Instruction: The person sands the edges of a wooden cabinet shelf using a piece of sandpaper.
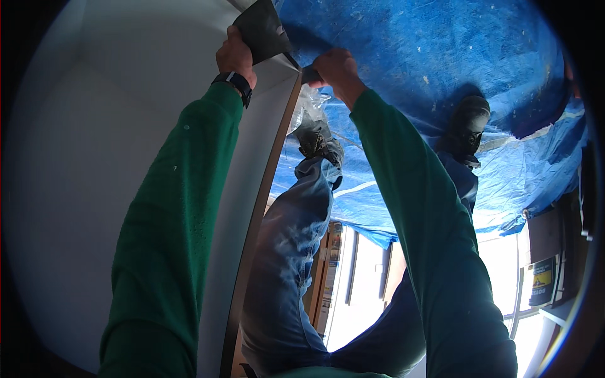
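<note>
So the floor's covered in a wrinkled blue tarp, spattered with pale specks, with both work boots planted on it. A big white panel fills the left side, a brown edge strip running along its right side from near to far. Some clear plastic is bunched just beyond the left boot, and on the near right there's glare plus a yellow-and-black container.

Left hand, with a dark watch on the wrist, is closed on the left edge of a flat dark grey sheet, which sits just right of it by the panel's far end. Right hand has its fingers curled tight on a small dark piece, poking out left toward the strip's far tip. Might be part of the same sheet, hard to tell from here.
</note>
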`<state>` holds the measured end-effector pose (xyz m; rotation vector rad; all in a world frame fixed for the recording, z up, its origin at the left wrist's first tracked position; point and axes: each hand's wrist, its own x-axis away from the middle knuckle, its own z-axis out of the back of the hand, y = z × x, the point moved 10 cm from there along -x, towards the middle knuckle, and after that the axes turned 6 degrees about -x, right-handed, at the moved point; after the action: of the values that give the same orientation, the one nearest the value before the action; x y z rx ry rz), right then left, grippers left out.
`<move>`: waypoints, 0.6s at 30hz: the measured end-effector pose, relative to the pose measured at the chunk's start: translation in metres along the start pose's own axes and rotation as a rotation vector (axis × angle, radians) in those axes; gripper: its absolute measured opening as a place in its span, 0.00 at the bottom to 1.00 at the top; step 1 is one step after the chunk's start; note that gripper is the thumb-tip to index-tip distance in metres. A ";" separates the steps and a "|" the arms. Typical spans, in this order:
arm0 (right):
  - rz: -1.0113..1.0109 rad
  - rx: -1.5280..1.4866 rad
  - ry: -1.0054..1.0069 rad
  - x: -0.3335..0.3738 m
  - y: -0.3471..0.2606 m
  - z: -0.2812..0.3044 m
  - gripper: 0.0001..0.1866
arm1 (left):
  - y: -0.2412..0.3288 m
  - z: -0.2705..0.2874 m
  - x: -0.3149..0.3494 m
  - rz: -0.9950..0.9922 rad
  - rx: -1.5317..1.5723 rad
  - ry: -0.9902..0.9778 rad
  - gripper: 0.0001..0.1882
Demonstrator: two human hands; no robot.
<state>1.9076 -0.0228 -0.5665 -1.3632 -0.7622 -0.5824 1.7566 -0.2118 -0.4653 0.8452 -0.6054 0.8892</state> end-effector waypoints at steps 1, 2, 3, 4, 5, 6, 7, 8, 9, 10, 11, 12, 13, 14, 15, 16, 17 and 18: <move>0.030 0.031 0.003 0.005 -0.006 -0.001 0.08 | 0.002 0.004 0.018 0.125 0.131 0.018 0.31; 0.063 0.066 0.007 0.008 -0.011 -0.001 0.09 | 0.002 0.008 0.014 0.118 0.123 0.030 0.31; 0.058 0.114 -0.011 0.010 -0.012 0.001 0.10 | 0.003 0.010 0.011 0.112 0.114 0.040 0.31; 0.063 0.142 -0.020 0.010 -0.011 0.003 0.11 | 0.005 0.011 0.011 0.108 0.108 0.045 0.31; 0.063 0.169 -0.028 0.012 -0.009 0.003 0.11 | 0.007 0.010 0.013 0.082 0.051 0.037 0.32; 0.077 0.173 -0.029 0.011 -0.009 0.003 0.12 | 0.008 0.008 0.014 0.056 -0.005 0.027 0.34; 0.062 0.171 -0.037 0.010 -0.013 0.003 0.12 | 0.012 0.006 0.016 0.029 -0.063 0.019 0.37; 0.045 0.169 -0.046 0.010 -0.018 0.002 0.12 | 0.011 0.006 0.017 0.053 0.004 0.028 0.34; 0.000 0.163 -0.061 0.009 -0.020 -0.002 0.13 | 0.009 0.006 0.019 0.077 0.070 0.036 0.33; -0.068 -0.008 -0.052 0.013 -0.033 0.000 0.13 | 0.008 0.009 0.020 0.099 0.139 0.052 0.31; -0.135 -0.177 -0.027 0.018 -0.045 0.005 0.14 | 0.008 0.009 0.019 0.093 0.141 0.043 0.31; -0.229 -0.508 0.026 0.026 -0.058 0.012 0.14 | 0.007 0.010 0.016 0.089 0.145 0.034 0.31; -0.323 -0.840 0.084 0.034 -0.056 0.013 0.15 | 0.007 0.008 0.015 0.086 0.148 0.021 0.31; -0.318 -0.794 0.122 0.041 -0.057 0.022 0.15 | 0.008 0.007 0.016 0.058 0.087 0.019 0.33; -0.313 -0.747 0.159 0.048 -0.059 0.033 0.15 | 0.008 0.006 0.017 0.030 0.027 0.017 0.35; -0.307 -0.702 0.195 0.053 -0.055 0.041 0.15 | 0.009 0.006 0.018 0.001 -0.034 0.017 0.37; -0.313 -0.706 0.206 0.061 -0.051 0.046 0.15 | 0.010 0.007 0.018 -0.003 -0.016 0.024 0.37; -0.320 -0.710 0.216 0.069 -0.046 0.052 0.15 | 0.011 0.006 0.016 -0.006 0.003 0.031 0.37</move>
<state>1.9088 0.0271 -0.4820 -1.7895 -0.6191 -1.3201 1.7550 -0.2060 -0.4456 0.8340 -0.5738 0.8963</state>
